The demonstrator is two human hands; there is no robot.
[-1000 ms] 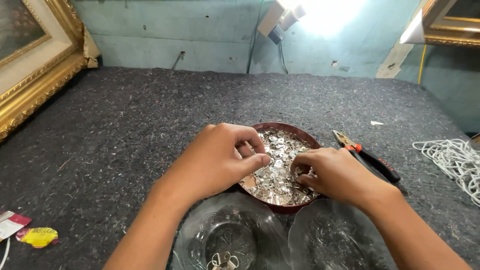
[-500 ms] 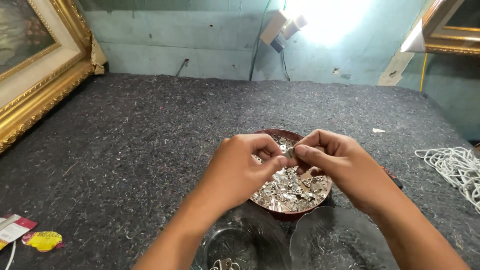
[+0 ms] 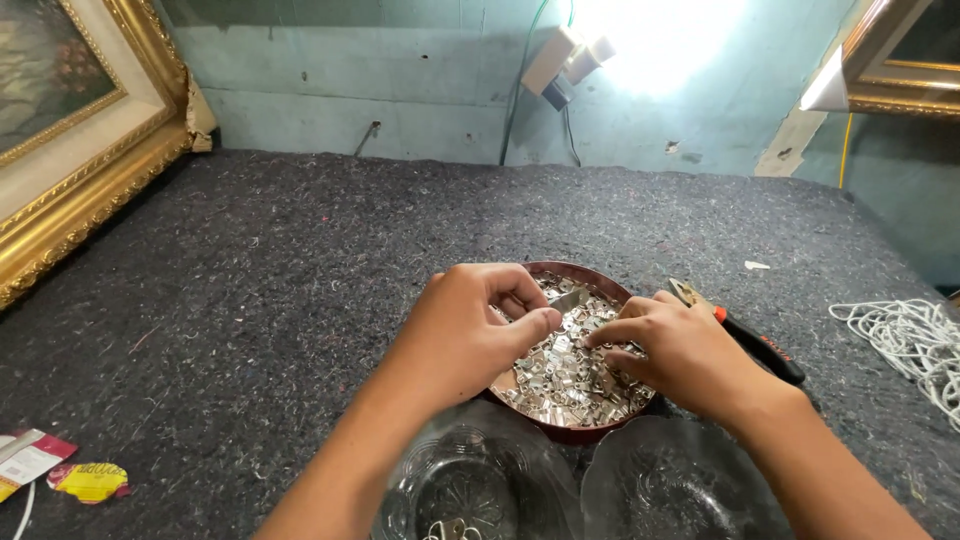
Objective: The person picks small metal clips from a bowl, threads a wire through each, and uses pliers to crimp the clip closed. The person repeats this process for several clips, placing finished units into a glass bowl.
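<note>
A round dark red bowl (image 3: 566, 431) full of small silver metal pieces (image 3: 565, 375) sits on the grey felt surface. My left hand (image 3: 470, 325) hovers over the bowl's left side, thumb and fingers pinched on a small metal piece (image 3: 570, 299). My right hand (image 3: 680, 355) rests over the bowl's right side, its fingers spread and touching the pile. Two clear glass bowls stand nearer to me: the left one (image 3: 470, 490) holds a few metal pieces, the right one (image 3: 670, 490) lies under my right wrist.
Pliers (image 3: 745, 335) with red and black handles lie right of the bowl. A heap of white cord (image 3: 905, 335) is at the right edge. Gold picture frames (image 3: 75, 130) lean at the left and top right. Small wrappers (image 3: 60, 470) lie at bottom left.
My hands, which had met above the bowl half a second ago, have come down and apart onto the pile. The left hand now pinches a metal piece.
</note>
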